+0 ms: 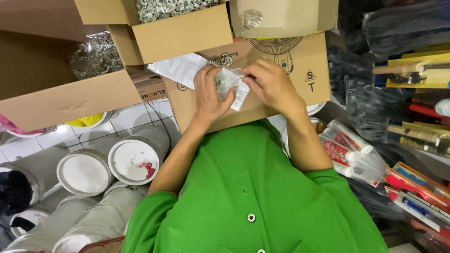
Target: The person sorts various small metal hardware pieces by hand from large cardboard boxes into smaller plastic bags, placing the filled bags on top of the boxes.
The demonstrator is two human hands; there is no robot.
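Small clear plastic bag (232, 86) above brown printed carton (300, 70), open cartons (183, 35) behind, red-white tubes (344, 147) right

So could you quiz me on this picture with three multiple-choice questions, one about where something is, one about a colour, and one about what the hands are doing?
1. Where is the small clear bag?
A. On the white buckets
B. Over the cardboard box in front of the person
C. Among the tubes at the side

2. What colour is the shirt?
A. Green
B. Blue
C. Grey

3. How are the hands placed?
A. Both hang free
B. One only touches the bag
C. Both hold the bag

Answers:
1 B, the bag lies over the cardboard box.
2 A, the buttoned shirt is bright green.
3 C, the left hand and right hand both grip the bag.
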